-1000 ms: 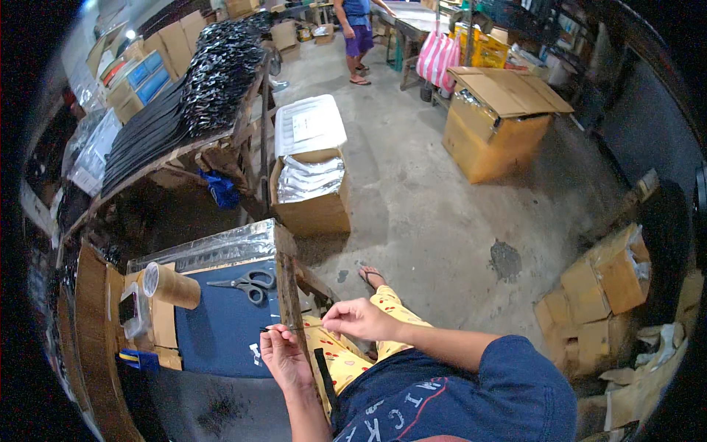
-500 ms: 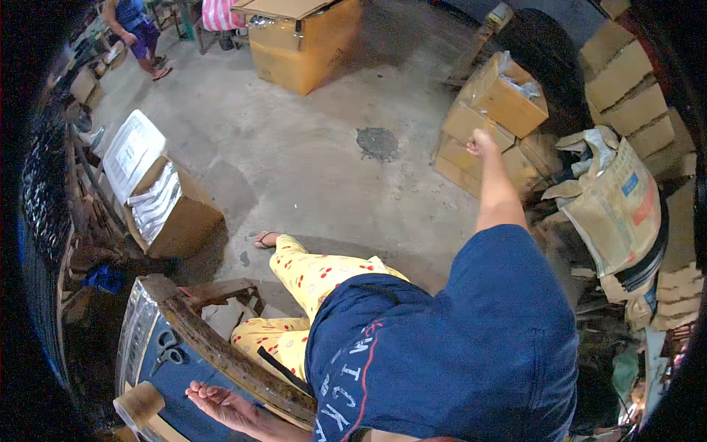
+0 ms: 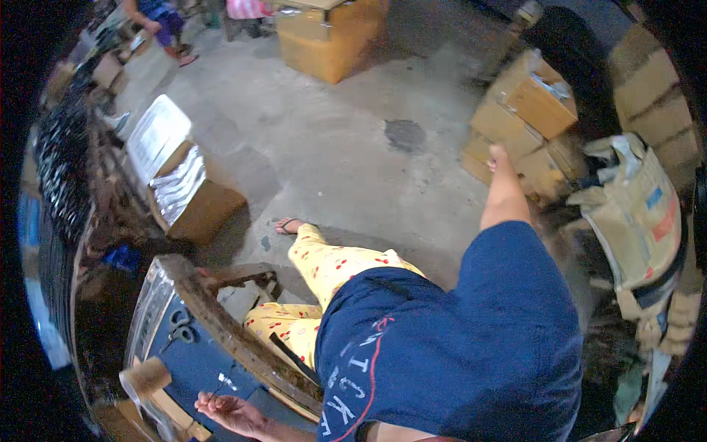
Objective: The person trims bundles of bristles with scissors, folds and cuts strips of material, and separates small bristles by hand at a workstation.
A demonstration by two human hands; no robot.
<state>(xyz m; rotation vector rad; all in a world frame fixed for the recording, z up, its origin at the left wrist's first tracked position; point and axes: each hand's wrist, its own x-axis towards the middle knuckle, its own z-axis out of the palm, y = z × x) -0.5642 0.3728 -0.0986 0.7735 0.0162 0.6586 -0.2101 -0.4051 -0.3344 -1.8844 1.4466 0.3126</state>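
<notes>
My left hand (image 3: 234, 414) is low over the blue tabletop (image 3: 199, 361), fingertips pressed together. A faint, thin dark strand seems to rise from them, too blurred to name. My right arm reaches far out to the right, its hand (image 3: 498, 157) closed in front of the stacked cartons; whatever is in it, if anything, cannot be made out. On the tabletop, a pair of dark-handled scissors (image 3: 182, 328) lies beyond my left hand. A brown tape roll (image 3: 145, 377) stands to its left. A small white piece (image 3: 228, 381) lies just beyond the fingertips.
A worn wooden rail (image 3: 221, 317) edges the table beside my legs. An open foil-lined carton (image 3: 210, 210) stands at left. Stacked cartons (image 3: 530, 110) and a stuffed sack (image 3: 637, 214) are at right. A large carton (image 3: 331, 44) and another person (image 3: 166, 26) are at the back.
The whole view has shifted, with the scene sliding right. My right hand sits slightly lower, nearer the cartons' lower part. My left hand remains over the tabletop, and a white piece now shows beyond it.
</notes>
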